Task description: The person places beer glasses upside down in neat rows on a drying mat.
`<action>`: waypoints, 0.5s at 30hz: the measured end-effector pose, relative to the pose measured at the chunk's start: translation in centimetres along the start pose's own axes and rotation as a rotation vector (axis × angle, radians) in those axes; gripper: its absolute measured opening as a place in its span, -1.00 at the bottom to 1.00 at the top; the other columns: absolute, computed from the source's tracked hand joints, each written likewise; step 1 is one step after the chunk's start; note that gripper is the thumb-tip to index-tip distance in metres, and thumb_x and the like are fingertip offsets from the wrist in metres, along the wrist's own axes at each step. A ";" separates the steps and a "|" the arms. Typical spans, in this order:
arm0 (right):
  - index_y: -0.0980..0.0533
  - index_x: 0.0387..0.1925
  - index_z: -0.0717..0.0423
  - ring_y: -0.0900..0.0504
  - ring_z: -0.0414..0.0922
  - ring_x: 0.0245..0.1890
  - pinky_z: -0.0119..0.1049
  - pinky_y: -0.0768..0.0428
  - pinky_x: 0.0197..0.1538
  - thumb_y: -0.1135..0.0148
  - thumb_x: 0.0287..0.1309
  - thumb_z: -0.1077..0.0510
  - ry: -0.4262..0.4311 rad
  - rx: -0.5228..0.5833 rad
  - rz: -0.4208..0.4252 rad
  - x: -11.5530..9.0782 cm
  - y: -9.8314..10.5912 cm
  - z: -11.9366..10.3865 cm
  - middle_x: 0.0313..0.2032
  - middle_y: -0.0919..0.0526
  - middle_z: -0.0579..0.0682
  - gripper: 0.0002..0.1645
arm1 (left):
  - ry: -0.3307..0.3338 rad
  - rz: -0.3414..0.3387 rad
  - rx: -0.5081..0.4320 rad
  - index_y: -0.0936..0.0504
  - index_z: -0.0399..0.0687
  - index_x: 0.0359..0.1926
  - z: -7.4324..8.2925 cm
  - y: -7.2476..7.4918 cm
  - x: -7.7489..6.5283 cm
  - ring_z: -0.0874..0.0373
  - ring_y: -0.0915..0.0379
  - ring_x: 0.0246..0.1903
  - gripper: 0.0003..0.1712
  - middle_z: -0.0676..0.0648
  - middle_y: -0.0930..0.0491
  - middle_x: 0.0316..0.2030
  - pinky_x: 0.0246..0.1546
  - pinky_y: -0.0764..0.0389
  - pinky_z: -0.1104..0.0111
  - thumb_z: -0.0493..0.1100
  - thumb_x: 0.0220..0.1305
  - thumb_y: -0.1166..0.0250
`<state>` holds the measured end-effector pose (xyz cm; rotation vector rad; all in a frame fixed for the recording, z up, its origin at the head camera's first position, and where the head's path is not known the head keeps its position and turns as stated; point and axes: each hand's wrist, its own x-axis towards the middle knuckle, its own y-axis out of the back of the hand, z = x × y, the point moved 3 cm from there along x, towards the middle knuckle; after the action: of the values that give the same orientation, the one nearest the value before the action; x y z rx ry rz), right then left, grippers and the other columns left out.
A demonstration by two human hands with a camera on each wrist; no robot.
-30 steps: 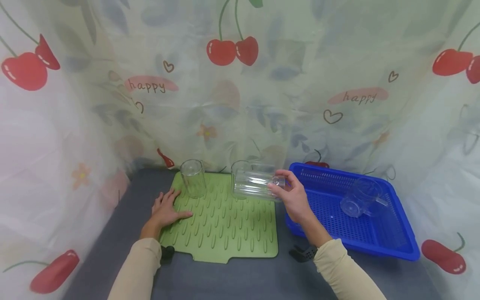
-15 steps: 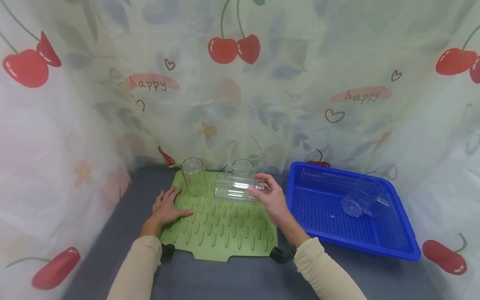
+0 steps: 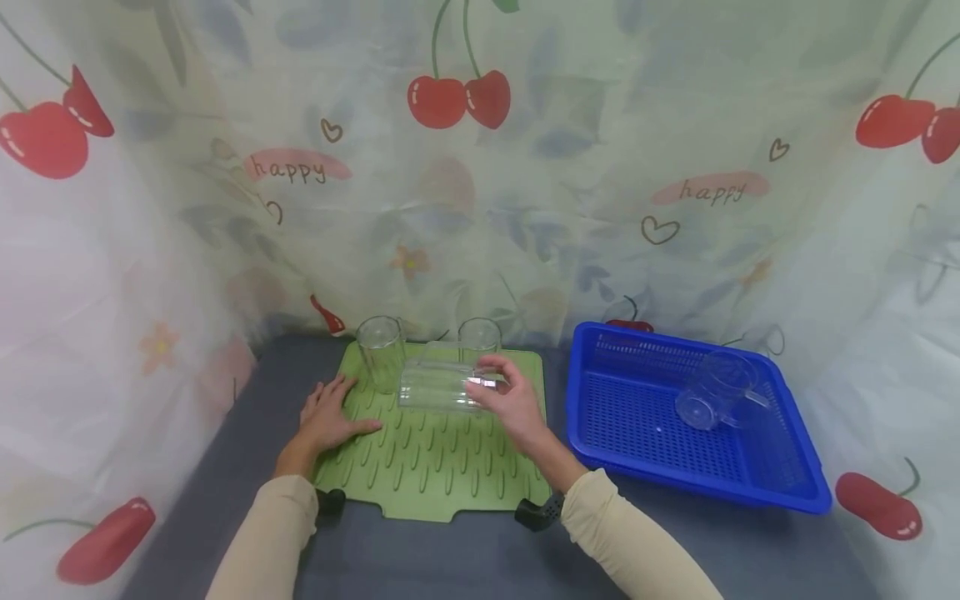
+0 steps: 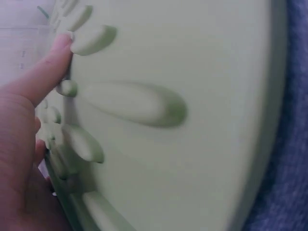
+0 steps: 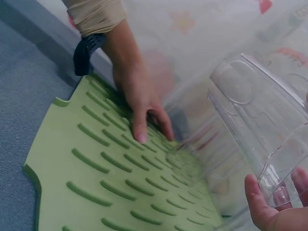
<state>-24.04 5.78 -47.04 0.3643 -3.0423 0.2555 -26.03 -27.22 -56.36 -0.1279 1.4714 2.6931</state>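
Note:
A clear mug [image 3: 438, 385] lies sideways in my right hand [image 3: 513, 406], which grips it at its right end. It hangs over the far part of a green ridged mat [image 3: 450, 467], wide end toward the left. In the right wrist view the fingers and thumb close round the lower end of the mug [image 5: 264, 120]. My left hand [image 3: 327, 419] rests spread on the mat's left edge, thumb on the ridges; the left wrist view shows its thumb [image 4: 48, 67] against the mat. Two clear glasses stand upright on the mat, one at back left [image 3: 381, 354], one behind the held mug [image 3: 480, 333].
A blue perforated basket [image 3: 600, 467] stands right of the mat, with another clear mug [image 3: 712, 396] tilted inside it. Grey cloth [image 3: 420, 558] covers the table. A printed curtain [image 3: 525, 208] hangs behind and at both sides.
My right hand has carried the mug leftward, from beside the basket to over the mat close to the left glass. The left hand stays on the mat's edge.

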 end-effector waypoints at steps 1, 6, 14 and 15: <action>-0.34 0.31 0.36 -0.64 -0.23 -0.13 -0.26 -0.74 -0.01 -0.36 0.21 0.33 -0.007 0.002 -0.005 0.1 -0.2 0.2 0.17 -0.49 0.25 -0.33 | -0.001 0.001 -0.006 -0.05 0.00 0.62 0.0 0.0 0.0 -0.45 0.37 0.58 0.28 -0.27 0.11 0.62 0.44 0.16 -0.45 0.41 0.07 -0.46; -0.38 0.30 0.29 -0.67 -0.21 -0.11 -0.15 -0.74 0.07 -0.39 0.22 0.27 -0.049 0.007 -0.034 0.3 -1.2 1.2 0.22 -0.48 0.32 -0.35 | -0.016 0.003 -0.027 -0.04 0.00 0.63 0.0 0.4 -0.1 -0.48 0.31 0.55 0.31 -0.31 0.11 0.61 0.42 0.11 -0.46 0.43 0.05 -0.46; -0.39 0.31 0.20 -0.66 -0.16 -0.05 -0.11 -0.73 0.12 -0.41 0.23 0.22 -0.116 0.014 -0.044 0.6 -2.5 2.9 0.21 -0.49 0.20 -0.35 | -0.015 0.015 -0.120 -0.02 -0.06 0.62 0.6 1.4 -0.8 -0.49 0.24 0.52 0.24 -0.38 0.08 0.57 0.40 0.00 -0.46 0.34 0.15 -0.45; -0.38 0.32 0.21 -0.65 -0.15 -0.05 -0.14 -0.73 0.10 -0.41 0.24 0.21 -0.120 0.013 -0.042 0.7 -2.7 3.1 0.21 -0.49 0.19 -0.33 | -0.019 0.021 -0.130 -0.02 -0.08 0.62 0.6 1.7 -0.9 -0.50 0.25 0.52 0.19 -0.39 0.08 0.57 0.39 -0.01 -0.45 0.30 0.20 -0.43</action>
<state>-24.18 2.55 -49.57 0.4610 -3.1474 0.2606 -25.38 -27.58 -54.54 -0.0939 1.2998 2.7979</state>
